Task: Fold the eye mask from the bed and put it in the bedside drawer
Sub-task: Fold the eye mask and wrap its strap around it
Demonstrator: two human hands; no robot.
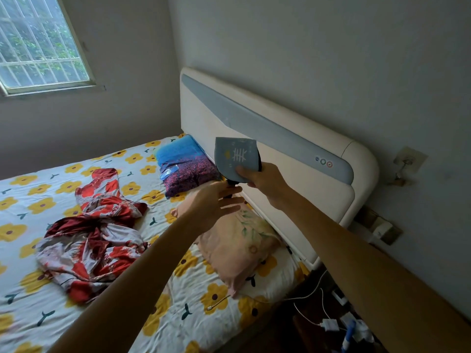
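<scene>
A crumpled red and white garment (91, 235) lies toward the middle of the bed (28, 200), clear of the work. Nearer the headboard edge, a blue and purple pillow (183, 166) and a peach pillow (237, 248) sit side by side. The left hand (216, 207) hovers above the peach pillow, fingers loosely curled around the dark strap hanging below the eye mask (235, 157), likely gathering it so it tucks in. The right hand (265, 178) pinches the mask's lower edge, thumb on its grey-blue face, holding it in the air before the headboard (280, 159); it appears already doubled over. The drawer is not in view.
</scene>
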